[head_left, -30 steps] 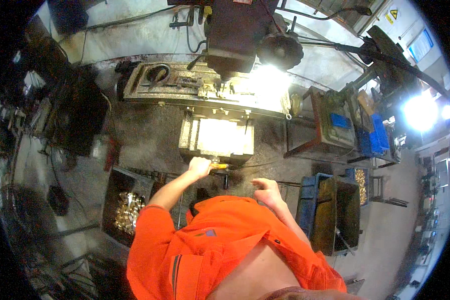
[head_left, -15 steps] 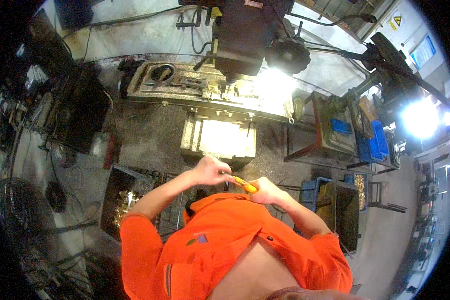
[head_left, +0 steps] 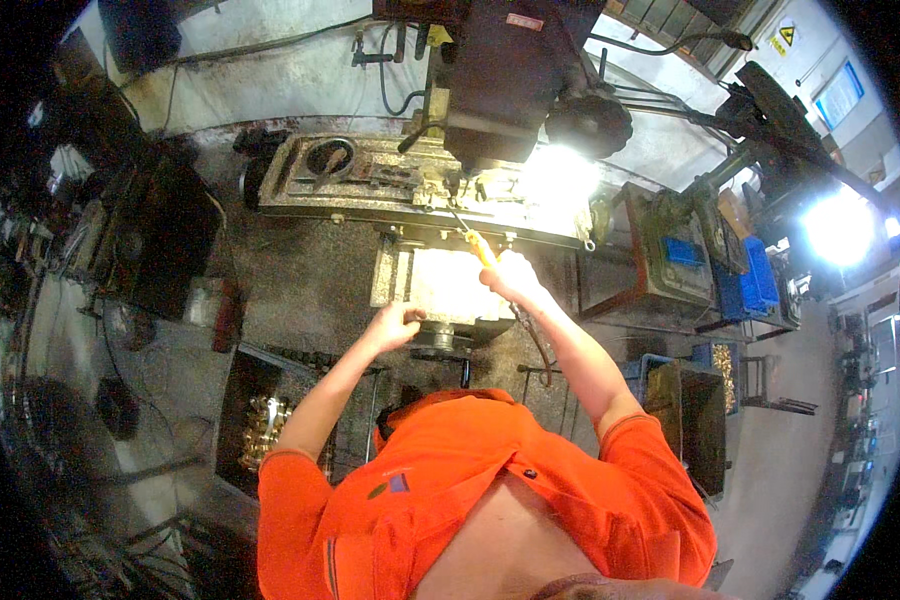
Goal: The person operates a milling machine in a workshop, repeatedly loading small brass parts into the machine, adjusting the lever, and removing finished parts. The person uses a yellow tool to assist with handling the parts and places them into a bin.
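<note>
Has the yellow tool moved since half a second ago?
Yes: held in the right hand, the yellow tool has moved forward, closer to the long machine table.

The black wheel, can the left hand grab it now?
Probably yes: the left hand looks empty and close to the black wheel, and the right hand, holding the yellow tool, seems out of the way.

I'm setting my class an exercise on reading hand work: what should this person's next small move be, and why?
Probably a slight forward push of the right hand, bringing the thin tip of the yellow tool nearer the machine table: the hand grips the tool, and its tip points toward the fittings there.
</note>
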